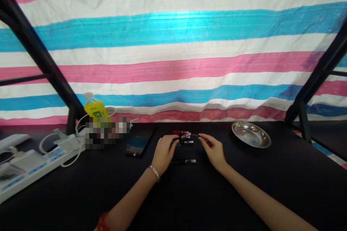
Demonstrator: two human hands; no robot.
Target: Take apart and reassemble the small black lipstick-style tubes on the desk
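The right hand (214, 150) is pinching a small piece (195, 135), wanting a light, level hold; the left hand (163, 152) is bending beside black pens (187, 142), its grip unclear.

A glow is spread across the striped sheet (179, 27), the black tabletop (230, 202) is left dim, and one left-hand patch is pixelated.

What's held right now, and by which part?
Right hand: a small piece, apparently pinched at its right end. Left hand: fingertips by a pen; can't tell if gripped.
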